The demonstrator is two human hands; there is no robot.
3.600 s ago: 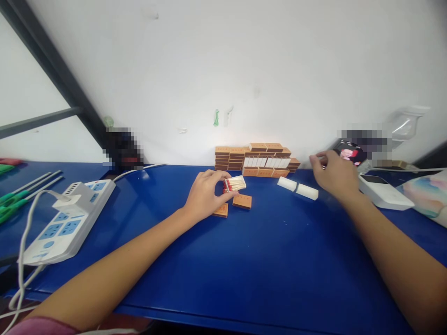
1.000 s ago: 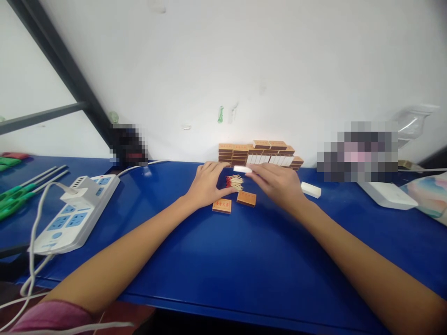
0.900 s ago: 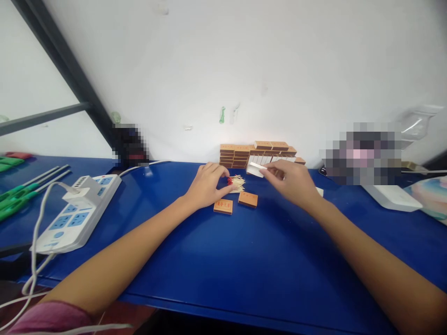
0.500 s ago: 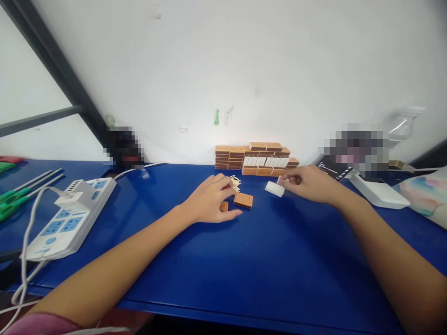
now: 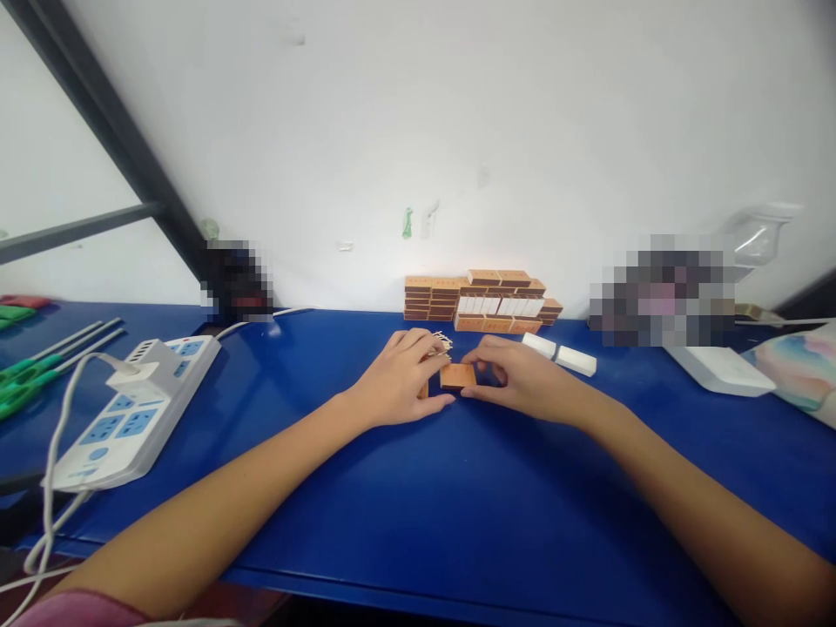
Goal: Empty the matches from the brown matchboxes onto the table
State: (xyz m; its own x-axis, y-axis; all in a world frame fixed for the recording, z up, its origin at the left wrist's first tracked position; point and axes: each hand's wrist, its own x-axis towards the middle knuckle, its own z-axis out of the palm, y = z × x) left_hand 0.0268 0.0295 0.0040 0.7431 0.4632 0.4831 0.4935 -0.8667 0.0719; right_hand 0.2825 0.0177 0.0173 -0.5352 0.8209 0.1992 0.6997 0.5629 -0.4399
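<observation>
An orange matchbox (image 5: 458,376) lies flat on the blue table between my hands. My right hand (image 5: 515,376) has its thumb at the near edge of this box and its curled fingers at the far edge, gripping its right end. My left hand (image 5: 400,381) rests just to the left, thumb and fingers apart. Loose matchsticks (image 5: 444,341) lie by its fingertips, and another matchbox (image 5: 424,389) shows partly under its palm. Behind my right hand lie two white matchbox trays (image 5: 576,360), end to end.
Stacked matchboxes (image 5: 431,300) stand against the wall, with a row of white trays (image 5: 500,305) among them. On the left are a power strip (image 5: 137,418) with cables and green-handled scissors (image 5: 26,379). A white device (image 5: 724,370) sits at the right.
My right hand has let go of a white tray, which now lies beside another, and moved left to the orange matchbox. My left hand has barely moved.
</observation>
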